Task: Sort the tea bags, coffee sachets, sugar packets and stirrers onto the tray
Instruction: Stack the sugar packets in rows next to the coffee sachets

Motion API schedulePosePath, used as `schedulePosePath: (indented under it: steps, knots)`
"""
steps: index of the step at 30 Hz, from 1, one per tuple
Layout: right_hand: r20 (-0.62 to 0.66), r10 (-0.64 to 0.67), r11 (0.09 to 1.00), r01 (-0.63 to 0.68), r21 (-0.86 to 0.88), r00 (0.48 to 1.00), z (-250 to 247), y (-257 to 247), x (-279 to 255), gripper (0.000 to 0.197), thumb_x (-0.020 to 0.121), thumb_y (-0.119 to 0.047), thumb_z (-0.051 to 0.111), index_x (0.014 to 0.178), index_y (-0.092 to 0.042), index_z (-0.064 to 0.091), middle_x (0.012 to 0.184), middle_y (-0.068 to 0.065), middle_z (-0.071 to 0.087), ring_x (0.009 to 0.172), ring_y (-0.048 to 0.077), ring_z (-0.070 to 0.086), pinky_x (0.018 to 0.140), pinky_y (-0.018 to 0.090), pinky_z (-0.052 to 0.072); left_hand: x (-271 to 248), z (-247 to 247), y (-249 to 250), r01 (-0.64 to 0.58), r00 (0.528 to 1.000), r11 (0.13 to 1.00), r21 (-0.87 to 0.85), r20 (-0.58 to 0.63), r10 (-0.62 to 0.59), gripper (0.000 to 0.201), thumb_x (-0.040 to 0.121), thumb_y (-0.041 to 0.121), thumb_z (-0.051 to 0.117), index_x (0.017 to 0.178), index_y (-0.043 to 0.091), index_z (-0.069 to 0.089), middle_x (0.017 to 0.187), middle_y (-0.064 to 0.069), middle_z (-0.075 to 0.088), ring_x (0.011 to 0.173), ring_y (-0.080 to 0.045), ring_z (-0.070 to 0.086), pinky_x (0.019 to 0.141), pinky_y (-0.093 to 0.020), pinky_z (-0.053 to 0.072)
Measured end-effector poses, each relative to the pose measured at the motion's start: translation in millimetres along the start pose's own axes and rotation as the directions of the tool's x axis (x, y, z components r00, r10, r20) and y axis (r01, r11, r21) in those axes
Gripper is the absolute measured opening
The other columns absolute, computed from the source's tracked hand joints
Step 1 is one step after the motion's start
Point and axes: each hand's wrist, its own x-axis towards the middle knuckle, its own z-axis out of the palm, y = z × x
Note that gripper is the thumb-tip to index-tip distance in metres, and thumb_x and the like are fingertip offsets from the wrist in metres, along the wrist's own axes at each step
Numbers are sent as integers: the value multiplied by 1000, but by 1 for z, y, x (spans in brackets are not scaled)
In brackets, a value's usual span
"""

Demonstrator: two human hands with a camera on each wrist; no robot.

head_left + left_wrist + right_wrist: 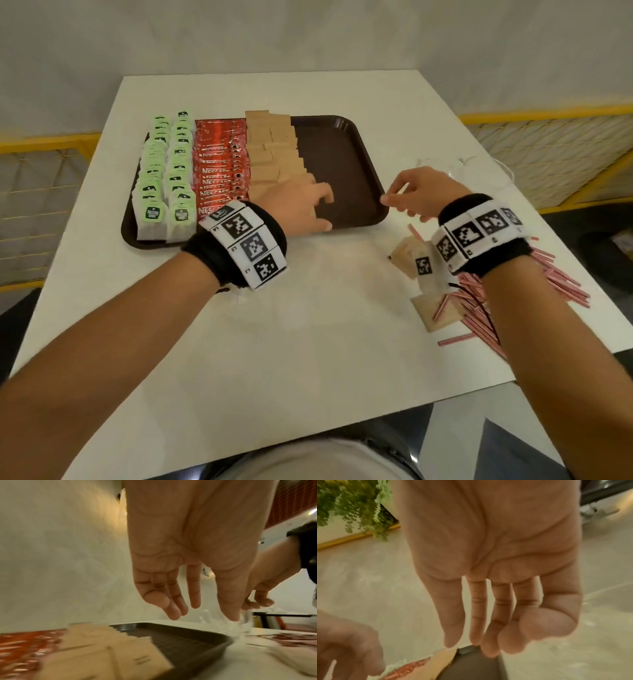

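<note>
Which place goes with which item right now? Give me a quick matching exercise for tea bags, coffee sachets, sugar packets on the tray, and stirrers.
Things:
1. tea bags
2. coffee sachets
3. sugar packets on the tray
4. stirrers

Places:
A. middle rows, beside the bare part of the tray
B. loose pile on the table, under the right forearm
C. leftmost rows
D. red rows, second from left

Pairs: 1-C, 2-D, 3-A, 4-B

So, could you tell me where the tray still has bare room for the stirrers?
The tray's right part is bare, between the sugar packets and its right rim. Tea bags and coffee sachets crowd the left.
</note>
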Motion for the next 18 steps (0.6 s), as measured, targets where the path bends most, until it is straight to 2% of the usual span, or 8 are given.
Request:
schedulePosePath:
  steps: [2, 4, 7, 10, 12, 15, 18]
  knots:
    - [21, 54, 997, -53, -50, 998, -2, 25, -13, 22, 84, -32, 67, 97, -15, 62, 97, 7, 62, 77, 17, 56, 64, 25, 46, 6, 9, 24, -87, 995, 996, -8, 50, 87, 43, 88, 41, 58, 125, 21, 50, 116, -3, 50, 91, -15, 47, 83, -32, 43]
    - [87, 77, 989, -65, -132, 993, 1, 43, -27, 24, 83, -31, 68, 102, -17, 63, 102, 4, 61, 84, 16, 55, 70, 25, 45, 19, 22, 46, -124, 985, 992, -11, 121, 125, 44, 88, 42, 58, 125, 20, 50, 115, -3, 50, 95, -19, 50, 83, -32, 43]
    - [245, 54, 979, -3, -206, 968, 5, 63, -49, 33, 77, -28, 74, 107, -25, 59, 96, -7, 57, 83, 10, 51, 65, 20, 38, 35, 42, 72, -118, 974, 993, -30, 193, 122, 49, 88, 41, 58, 130, 18, 47, 120, -5, 50, 107, -23, 52, 85, -32, 43]
    - [364, 61, 959, 47, -281, 929, 16, 78, -65, 46, 69, -26, 80, 108, -30, 54, 99, -7, 52, 88, 12, 52, 76, 27, 44, 47, 60, 93, -88, 959, 996, 7, 270, 83, 63, 85, 47, 60, 135, 14, 41, 125, -9, 48, 112, -27, 51, 92, -37, 44]
    - [375, 37, 948, 87, -308, 926, 24, 84, -68, 52, 67, -23, 81, 111, -27, 53, 106, -4, 48, 97, 18, 51, 84, 34, 47, 52, 68, 103, -62, 957, 997, 44, 286, 47, 67, 80, 55, 61, 130, 14, 44, 120, -9, 47, 111, -28, 51, 91, -38, 45]
    - [363, -31, 928, 162, -337, 931, 28, 82, -69, 56, 69, -25, 80, 117, -21, 53, 106, -2, 45, 104, 22, 50, 90, 36, 46, 55, 72, 112, -29, 963, 996, 83, 270, 6, 71, 72, 65, 58, 122, 17, 45, 113, -6, 46, 105, -26, 53, 85, -38, 46]
    - [368, -80, 908, 220, -358, 927, 29, 79, -67, 55, 72, -24, 78, 120, -17, 54, 120, 2, 46, 118, 25, 43, 100, 40, 41, 54, 70, 113, 8, 961, 1000, 7, 278, -9, 62, 70, 56, 66, 116, 18, 49, 107, -5, 52, 94, -25, 57, 83, -38, 50]
